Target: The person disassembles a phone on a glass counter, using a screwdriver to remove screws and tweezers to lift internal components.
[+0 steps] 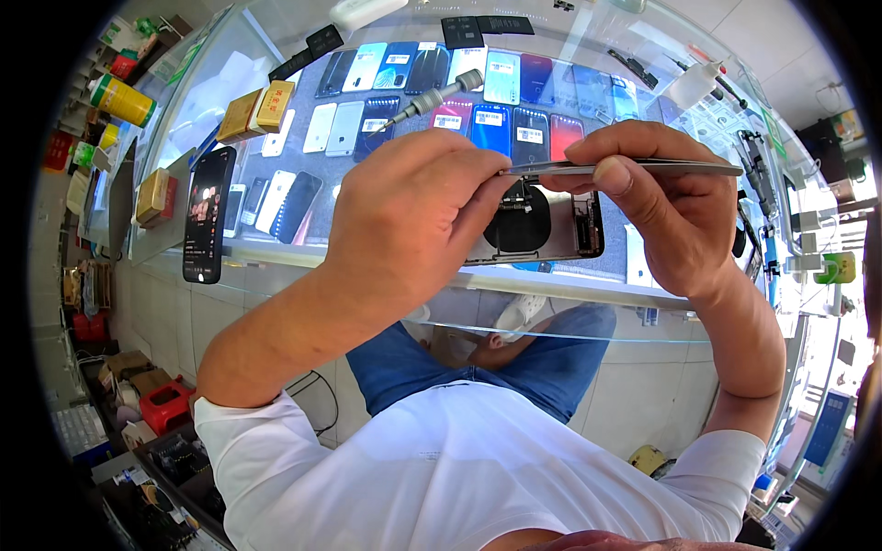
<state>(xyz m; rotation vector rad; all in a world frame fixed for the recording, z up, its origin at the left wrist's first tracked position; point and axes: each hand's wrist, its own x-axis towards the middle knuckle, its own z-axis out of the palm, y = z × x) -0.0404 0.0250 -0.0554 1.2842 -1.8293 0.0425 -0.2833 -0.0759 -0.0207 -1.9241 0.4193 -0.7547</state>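
Above the glass counter, my right hand (675,207) is closed around a pair of metal tweezers (694,168), held nearly level with the tips pointing left. Those tips meet the fingertips of my left hand (404,207), which is closed in a pinch. Whatever lies between its fingers is too small or hidden to make out. Just beneath both hands lies an opened phone housing (519,225), with a dark round pad inside and small parts at its right end. My left hand covers its left end. Beyond my left hand rests a grey screwdriver (432,101).
Several phones (491,124) are laid out in rows under the glass. A lit phone (209,216) stands at the left edge near yellow boxes (257,112). A white bottle (694,84) stands at the far right. Dark flat parts (485,29) lie at the back.
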